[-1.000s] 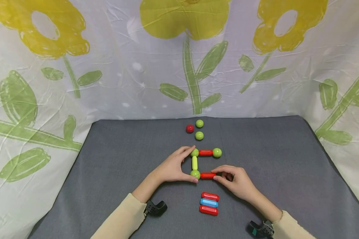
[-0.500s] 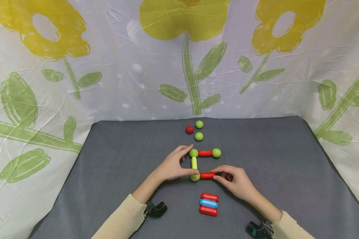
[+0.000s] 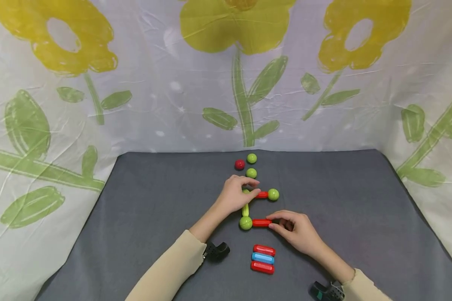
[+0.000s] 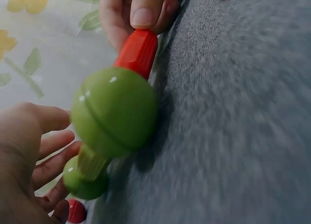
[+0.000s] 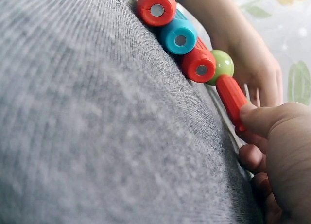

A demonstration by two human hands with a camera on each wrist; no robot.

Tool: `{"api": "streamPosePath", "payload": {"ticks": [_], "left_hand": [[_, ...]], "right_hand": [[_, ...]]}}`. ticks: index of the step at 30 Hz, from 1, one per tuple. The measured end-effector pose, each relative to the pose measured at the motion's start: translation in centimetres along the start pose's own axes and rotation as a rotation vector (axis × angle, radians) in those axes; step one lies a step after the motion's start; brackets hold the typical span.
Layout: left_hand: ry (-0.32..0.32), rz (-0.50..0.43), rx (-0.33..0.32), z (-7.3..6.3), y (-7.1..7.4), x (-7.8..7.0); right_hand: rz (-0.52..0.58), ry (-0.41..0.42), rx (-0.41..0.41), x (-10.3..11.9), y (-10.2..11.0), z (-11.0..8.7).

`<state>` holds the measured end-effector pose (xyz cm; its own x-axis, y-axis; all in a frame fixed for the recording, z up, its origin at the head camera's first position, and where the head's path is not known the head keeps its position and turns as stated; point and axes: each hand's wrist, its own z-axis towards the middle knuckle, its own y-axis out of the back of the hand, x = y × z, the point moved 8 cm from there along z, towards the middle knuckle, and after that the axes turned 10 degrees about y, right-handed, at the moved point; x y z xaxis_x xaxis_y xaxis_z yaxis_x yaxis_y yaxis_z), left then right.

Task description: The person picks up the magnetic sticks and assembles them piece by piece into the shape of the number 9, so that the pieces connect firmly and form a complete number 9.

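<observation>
My right hand pinches the free end of a red magnetic rod. The rod's other end meets a green ball. From that ball a yellow-green rod runs back to another green ball, mostly hidden by my left hand. A second red rod leads right to a green end ball. Over the far-left corner, the left hand reaches with fingers apart from the thumb. In the left wrist view its fingers look loose beside the joined pieces; whether they touch is unclear.
Behind the joined pieces lie a loose red ball and two loose green balls, the nearer green ball close to the left fingers. In front, two red rods and a blue rod lie side by side on the grey cloth.
My left hand has left its span across the two left balls and moved away from me and right, over the far corner. The right hand keeps its pinch on the red rod.
</observation>
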<state>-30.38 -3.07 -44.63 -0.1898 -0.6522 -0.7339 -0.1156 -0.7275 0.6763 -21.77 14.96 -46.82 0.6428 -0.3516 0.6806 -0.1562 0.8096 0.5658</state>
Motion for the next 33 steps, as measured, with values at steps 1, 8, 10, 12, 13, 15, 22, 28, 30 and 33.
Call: {"api": "streamPosePath", "payload": {"ticks": [1, 8, 10, 12, 13, 15, 22, 28, 30, 33], "left_hand": [[0.007, 0.005, 0.011, 0.2, -0.4, 0.0], [-0.002, -0.042, 0.048, 0.9, -2.0, 0.3], [-0.004, -0.053, 0.054, 1.0, -2.4, 0.6], [-0.004, -0.061, 0.060, 1.1, -2.6, 0.7], [-0.004, -0.062, 0.061, 1.2, -2.7, 0.8], [-0.008, -0.059, 0.066, 1.3, -2.8, 0.8], [-0.029, -0.056, 0.068, 1.3, -2.9, 0.6], [-0.026, -0.063, 0.063, 1.1, -3.0, 0.4], [-0.023, -0.066, 0.057, 1.1, -3.1, 0.3], [-0.025, -0.066, 0.048, 1.1, -3.2, 0.3]], "right_hand": [[0.002, -0.001, 0.000, 0.0, 0.0, 0.0], [0.002, 0.004, 0.014, 0.2, -0.3, 0.1], [-0.006, 0.006, 0.017, 0.3, -0.3, 0.2], [-0.014, 0.006, 0.020, 0.3, -0.3, 0.2], [-0.016, 0.005, 0.021, 0.4, -0.3, 0.3], [-0.015, 0.003, 0.023, 0.4, -0.3, 0.3], [-0.001, 0.003, 0.024, 0.3, -0.3, 0.3], [-0.003, 0.009, 0.022, 0.3, -0.2, 0.2], [-0.007, 0.008, 0.020, 0.3, -0.1, 0.2], [-0.013, 0.009, 0.015, 0.3, 0.0, 0.1]]}}
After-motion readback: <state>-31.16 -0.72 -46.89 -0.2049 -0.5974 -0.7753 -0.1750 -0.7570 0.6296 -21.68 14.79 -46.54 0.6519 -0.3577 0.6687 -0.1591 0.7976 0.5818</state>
